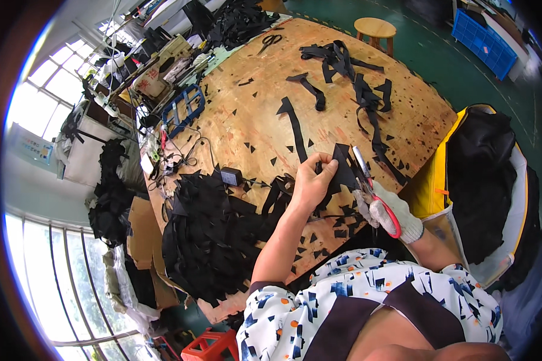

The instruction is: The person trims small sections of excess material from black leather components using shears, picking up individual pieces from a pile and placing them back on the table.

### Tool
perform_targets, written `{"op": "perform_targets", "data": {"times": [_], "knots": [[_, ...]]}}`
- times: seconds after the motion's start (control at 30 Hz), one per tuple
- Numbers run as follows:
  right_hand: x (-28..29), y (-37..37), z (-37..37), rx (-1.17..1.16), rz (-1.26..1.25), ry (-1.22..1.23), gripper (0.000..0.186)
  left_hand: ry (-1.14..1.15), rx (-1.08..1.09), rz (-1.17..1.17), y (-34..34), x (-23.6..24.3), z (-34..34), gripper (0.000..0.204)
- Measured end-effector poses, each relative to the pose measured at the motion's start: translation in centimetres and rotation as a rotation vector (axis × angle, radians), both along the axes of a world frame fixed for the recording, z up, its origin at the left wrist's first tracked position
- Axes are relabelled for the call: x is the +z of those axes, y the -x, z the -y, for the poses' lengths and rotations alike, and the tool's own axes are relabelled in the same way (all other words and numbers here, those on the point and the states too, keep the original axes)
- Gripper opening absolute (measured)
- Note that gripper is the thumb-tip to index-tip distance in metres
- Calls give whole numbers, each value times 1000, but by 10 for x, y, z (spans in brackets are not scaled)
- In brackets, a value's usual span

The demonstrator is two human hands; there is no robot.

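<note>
My left hand (313, 180), bare, pinches a black fabric strip (344, 165) between thumb and fingers over the near part of the table. On my right hand (394, 215) is a pale knitted work glove. It grips red-handled scissors (390, 218), whose blades point up and away beside the strip's right edge. Whether the blades touch the fabric, I cannot tell. Just beyond my left hand lies a long black strip (295, 129). A large heap of black fabric pieces (208, 234) covers the table to the left of my left forearm.
The wooden table (247, 114) carries small black offcuts, tangled black strips (373, 114), dark scissors (270, 42), a black power adapter (231, 176) and a blue plastic basket (183, 110). A yellow-edged bag (485, 180) with black material stands right. Beyond is a wooden stool (374, 27).
</note>
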State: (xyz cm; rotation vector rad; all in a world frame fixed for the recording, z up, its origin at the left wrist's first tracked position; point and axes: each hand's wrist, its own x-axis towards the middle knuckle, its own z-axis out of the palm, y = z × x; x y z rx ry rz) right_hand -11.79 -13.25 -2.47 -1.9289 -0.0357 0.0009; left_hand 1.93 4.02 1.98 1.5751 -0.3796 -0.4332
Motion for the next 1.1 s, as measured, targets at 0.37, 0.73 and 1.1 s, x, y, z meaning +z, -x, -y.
{"op": "perform_targets", "data": {"times": [0.37,0.73,1.1], "knots": [[13,1,-2,49,-28,60,80,-146,20,105,8,-12,7,18],[11,5,-5,15,38,-56,60,-159,-24,71,7,-15,8,18],[2,4,-5,-21,-114,-302,44,-115,-119,68,10,-24,5,17]]}}
